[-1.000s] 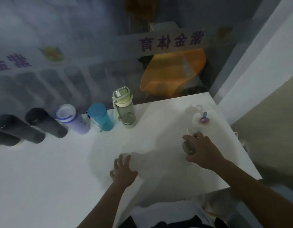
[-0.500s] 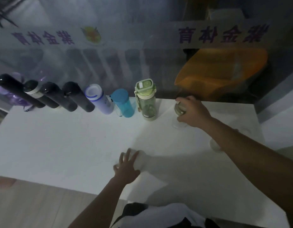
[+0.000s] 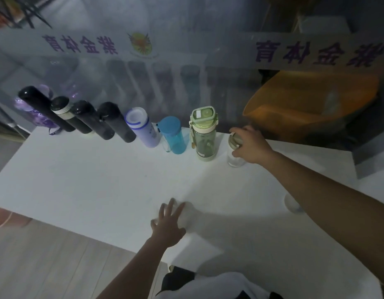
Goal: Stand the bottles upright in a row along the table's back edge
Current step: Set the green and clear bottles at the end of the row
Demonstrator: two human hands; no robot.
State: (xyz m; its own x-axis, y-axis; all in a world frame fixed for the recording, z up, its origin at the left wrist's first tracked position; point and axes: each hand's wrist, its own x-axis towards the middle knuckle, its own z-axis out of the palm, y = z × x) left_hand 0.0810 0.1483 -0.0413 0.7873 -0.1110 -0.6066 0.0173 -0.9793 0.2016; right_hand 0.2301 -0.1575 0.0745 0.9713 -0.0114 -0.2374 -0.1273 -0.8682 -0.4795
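Several bottles stand upright in a row along the back edge of the white table (image 3: 100,180): dark ones at the left, then a lilac bottle (image 3: 142,127), a blue bottle (image 3: 172,134) and a green bottle (image 3: 204,134). My right hand (image 3: 250,145) grips the olive lid of a clear bottle (image 3: 235,157), which stands upright just right of the green one. My left hand (image 3: 168,223) lies over a pale white bottle (image 3: 187,212) lying on the table's front part. Another clear bottle (image 3: 292,203) shows partly behind my right forearm.
A glass wall with purple lettering rises right behind the row. An orange chair (image 3: 311,100) sits behind the glass at the right. The table's front edge runs close to my body, with wood floor (image 3: 46,260) at the lower left.
My right hand carried the clear bottle from the table's right side to the back edge and set it beside the green bottle. The view swung left. My left hand stayed on the white bottle.
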